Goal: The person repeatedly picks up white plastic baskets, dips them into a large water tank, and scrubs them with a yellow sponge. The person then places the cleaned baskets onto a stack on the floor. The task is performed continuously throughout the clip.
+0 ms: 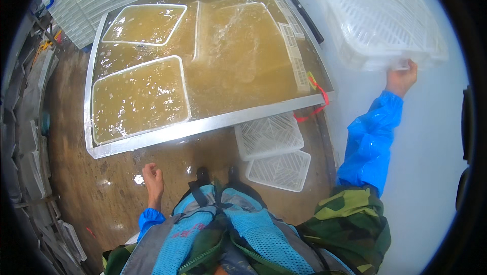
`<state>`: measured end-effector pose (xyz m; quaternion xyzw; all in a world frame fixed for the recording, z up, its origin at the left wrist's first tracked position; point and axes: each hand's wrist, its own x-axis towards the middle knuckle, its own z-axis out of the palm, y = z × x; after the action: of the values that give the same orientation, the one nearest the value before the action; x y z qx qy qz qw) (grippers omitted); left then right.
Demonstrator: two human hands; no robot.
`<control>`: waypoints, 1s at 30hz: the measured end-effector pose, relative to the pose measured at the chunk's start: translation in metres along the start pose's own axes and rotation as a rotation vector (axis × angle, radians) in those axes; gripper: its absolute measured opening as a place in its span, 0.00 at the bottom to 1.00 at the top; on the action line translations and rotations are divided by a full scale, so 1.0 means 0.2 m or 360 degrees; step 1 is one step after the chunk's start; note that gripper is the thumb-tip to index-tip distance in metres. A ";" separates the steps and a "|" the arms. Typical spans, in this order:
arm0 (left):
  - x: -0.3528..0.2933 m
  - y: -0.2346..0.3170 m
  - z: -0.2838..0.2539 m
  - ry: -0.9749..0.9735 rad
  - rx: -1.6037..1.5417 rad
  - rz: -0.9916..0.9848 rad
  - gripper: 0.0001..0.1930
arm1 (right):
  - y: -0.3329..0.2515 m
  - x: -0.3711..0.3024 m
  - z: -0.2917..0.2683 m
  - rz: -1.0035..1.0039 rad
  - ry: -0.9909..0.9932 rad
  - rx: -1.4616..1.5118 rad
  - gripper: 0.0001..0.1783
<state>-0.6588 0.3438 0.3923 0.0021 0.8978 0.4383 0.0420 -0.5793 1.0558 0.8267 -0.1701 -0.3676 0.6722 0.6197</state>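
My right hand [402,78] grips the near rim of a white slatted plastic tray [380,19] at the upper right. The tray appears to be one of several nested together, though the layers blur into each other. Down at the lower left, my left hand [153,176] hangs over the wet floor, holding nothing; its fingers are loosely bent with the thumb apart. In front of me is a metal-rimmed tank [218,124] of cloudy brown water. White rectangular trays [186,92] sit in it, their rims showing at the surface.
Two white slatted trays [271,135] lie on the floor by the tank's near side. A red strap [323,100] hangs over its right corner. A tall stack of white trays [96,1] stands at the far left. Racks [35,138] line the left; a white wall [431,138] runs along the right.
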 end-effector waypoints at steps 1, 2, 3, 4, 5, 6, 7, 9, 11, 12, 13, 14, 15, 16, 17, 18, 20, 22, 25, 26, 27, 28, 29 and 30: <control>-0.02 0.02 0.02 -0.0013 0.0005 0.0002 0.15 | 0.01 0.02 -0.10 -0.0011 -0.0039 0.0070 0.07; -0.04 0.04 0.03 -0.0014 0.0022 -0.0004 0.15 | 0.07 0.04 -0.21 -0.0006 -0.0077 0.0147 0.07; -0.07 0.06 0.05 -0.0033 0.0042 -0.0006 0.15 | 0.13 0.05 -0.32 0.0013 -0.0030 0.0141 0.07; -0.11 0.08 0.05 -0.0039 0.0079 -0.0017 0.15 | 0.24 0.05 -0.46 0.0052 0.0020 0.0144 0.08; -0.14 0.11 0.06 -0.0064 0.0099 -0.0022 0.16 | 0.34 0.06 -0.65 0.0109 0.0094 0.0229 0.08; -0.17 0.15 0.08 -0.0101 0.0081 -0.0039 0.16 | 0.43 0.06 -0.83 0.0169 0.0168 0.0313 0.09; -0.21 0.20 0.09 -0.0121 0.0071 -0.0067 0.16 | 0.55 -0.03 -0.96 0.0213 0.0293 0.0245 0.10; -0.27 0.26 0.13 -0.0137 0.0064 -0.0095 0.16 | 0.81 -0.20 -1.22 0.0336 0.0487 0.0299 0.13; -0.29 0.34 0.24 -0.0220 0.0000 -0.0045 0.16 | 0.92 -0.21 -1.68 0.0430 0.0406 0.0596 0.21; -0.31 0.35 0.24 -0.0205 0.0049 -0.0048 0.16 | 1.03 -0.31 -1.74 0.0427 0.0660 0.0479 0.23; -0.34 0.37 0.26 -0.0202 0.0075 -0.0041 0.16 | 1.03 -0.34 -1.85 0.0402 0.0524 0.0138 0.24; -0.36 0.39 0.29 -0.0201 0.0086 -0.0029 0.16 | 1.01 -0.36 -1.97 0.0345 0.0402 -0.0225 0.24; -0.38 0.40 0.32 -0.0216 0.0077 -0.0049 0.16 | 0.97 -0.38 -2.09 0.0257 0.0304 -0.0569 0.25; -0.44 0.37 0.26 -0.0135 0.0139 -0.0112 0.15 | 0.99 -0.45 -1.87 0.0587 0.0424 -0.0058 0.25; -0.44 0.38 0.30 -0.0149 0.0123 -0.0116 0.15 | 0.91 -0.35 -1.89 0.0545 0.0426 -0.0031 0.16; -0.44 0.40 0.37 -0.0221 0.0063 -0.0066 0.15 | 0.76 -0.14 -2.07 0.0177 0.0233 -0.0572 0.11; -0.47 0.45 0.41 -0.0198 0.0081 -0.0082 0.15 | 0.74 -0.04 -1.86 -0.0184 0.0046 -0.1052 0.05; -0.46 0.51 0.45 -0.0193 0.0030 -0.0060 0.16 | 0.63 0.09 -1.70 -0.0193 -0.0108 -0.1124 0.03; -0.52 0.49 0.52 -0.0139 -0.0037 -0.0073 0.16 | 0.51 0.18 -1.46 -0.0014 -0.0303 -0.1085 0.04; -0.54 0.47 0.52 -0.0115 -0.0054 -0.0080 0.16 | 0.49 0.16 -1.35 0.0110 -0.0318 -0.1008 0.06; -0.59 0.46 0.49 -0.0061 -0.0044 -0.0104 0.16 | 0.46 0.02 -1.12 0.0178 -0.0317 -0.0969 0.08; -0.64 0.46 0.48 -0.0030 -0.0048 -0.0114 0.16 | 0.44 -0.11 -0.99 0.0223 -0.0303 -0.0945 0.10; -0.68 0.46 0.48 -0.0024 -0.0056 -0.0116 0.17 | 0.43 -0.20 -0.96 -0.0008 -0.0539 -0.1282 0.12; -0.72 0.45 0.47 0.0010 -0.0081 -0.0120 0.16 | 0.43 -0.29 -0.94 -0.0249 -0.0777 -0.1601 0.15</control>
<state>-0.5117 0.4678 0.4165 -0.0341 0.8860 0.4591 0.0556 -0.5007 1.0559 0.6264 -0.2564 -0.7870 0.3862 0.4072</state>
